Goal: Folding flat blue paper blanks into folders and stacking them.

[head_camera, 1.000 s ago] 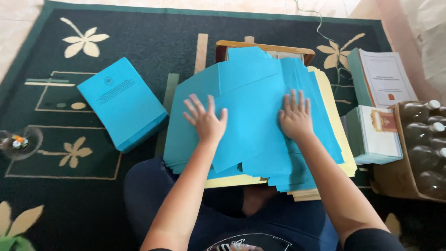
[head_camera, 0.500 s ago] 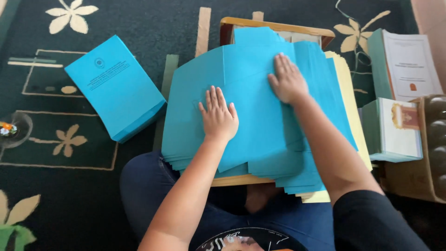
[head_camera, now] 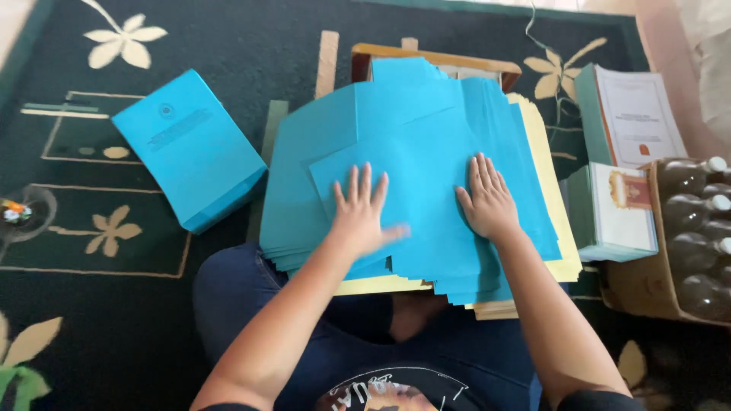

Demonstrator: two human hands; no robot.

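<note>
left hand, right hand, both flat on blue paper stack

Matt blue paper sheets; woven carpet.

Blue printed packet lying on carpet at left. White-and-green booklet stacks sitting at right, red emblems showing. Cardboard box holding bottles beside them.
</note>
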